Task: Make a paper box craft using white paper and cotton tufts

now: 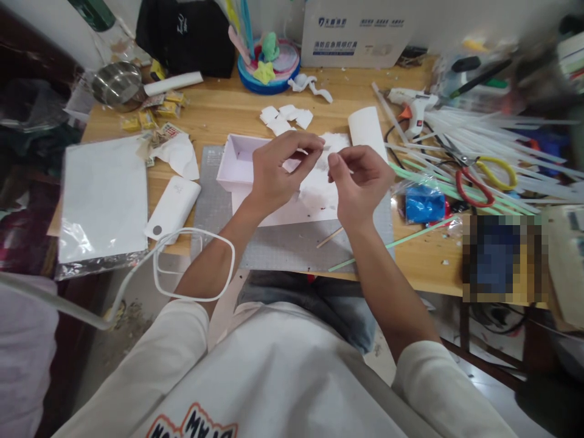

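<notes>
Over the grey cutting mat (214, 210), my left hand (285, 164) has thumb and fingertips drawn together in a pinch. Facing it, my right hand (362, 182) is closed with the thumb against the curled index finger. Anything between the fingertips of either hand is too small to make out. Beneath them lies a white paper sheet (319, 194) with small dark specks, partly covered by my hands. An open pale lilac box (232, 161) stands beside my left hand, its right part hidden. Behind my right hand is a white paper roll (366, 125).
Torn white pieces (287, 115) lie behind the box. At right are a glue gun (413, 106), scissors (474, 176) and many translucent sticks (493, 134). A white power bank (173, 207) and a bagged white sheet stack (104, 201) lie left; a white cable (194, 231) loops over my left forearm.
</notes>
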`<control>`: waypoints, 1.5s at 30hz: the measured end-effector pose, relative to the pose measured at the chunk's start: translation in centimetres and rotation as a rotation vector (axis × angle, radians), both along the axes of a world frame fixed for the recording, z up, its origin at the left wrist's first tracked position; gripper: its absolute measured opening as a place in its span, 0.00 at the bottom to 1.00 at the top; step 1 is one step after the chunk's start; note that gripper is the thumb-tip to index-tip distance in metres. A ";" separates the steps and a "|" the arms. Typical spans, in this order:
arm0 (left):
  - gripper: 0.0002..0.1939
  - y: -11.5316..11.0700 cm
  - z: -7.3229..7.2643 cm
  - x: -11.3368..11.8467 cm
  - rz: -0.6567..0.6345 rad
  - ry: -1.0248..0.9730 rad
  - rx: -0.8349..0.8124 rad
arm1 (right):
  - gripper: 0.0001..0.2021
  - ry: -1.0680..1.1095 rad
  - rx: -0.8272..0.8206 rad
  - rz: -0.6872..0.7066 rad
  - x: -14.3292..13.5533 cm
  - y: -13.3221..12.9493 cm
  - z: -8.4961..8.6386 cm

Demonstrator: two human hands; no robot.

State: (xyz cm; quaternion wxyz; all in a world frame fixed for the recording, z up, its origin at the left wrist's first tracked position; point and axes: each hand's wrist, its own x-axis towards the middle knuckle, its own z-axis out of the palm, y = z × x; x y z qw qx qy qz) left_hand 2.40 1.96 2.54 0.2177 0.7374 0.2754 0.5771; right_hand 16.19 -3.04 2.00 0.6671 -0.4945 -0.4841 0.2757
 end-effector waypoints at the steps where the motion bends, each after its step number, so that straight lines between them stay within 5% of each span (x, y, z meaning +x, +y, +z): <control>1: 0.05 0.0 -0.1 0.0 -0.005 0.009 -0.002 | 0.17 0.050 -0.024 0.051 0.0 0.2 -0.1; 6: 0.07 0.0 -0.8 -0.2 -0.071 0.046 0.005 | 0.16 0.227 -0.091 0.177 0.2 0.9 -0.7; 17: 0.08 0.7 -0.5 0.2 -0.061 -0.013 0.230 | 0.15 0.285 -0.114 0.183 0.3 1.0 -0.7; 29: 0.07 0.6 -0.3 0.1 -0.009 0.054 0.285 | 0.14 0.276 -0.111 0.176 0.3 1.1 -0.8; 37: 0.10 1.2 -1.8 -0.3 -0.045 0.102 0.211 | 0.13 0.283 -0.120 0.163 0.2 1.0 -0.8; 45: 0.13 0.9 -1.7 -0.5 -0.057 0.166 0.139 | 0.12 0.293 -0.105 0.172 0.2 0.9 -0.8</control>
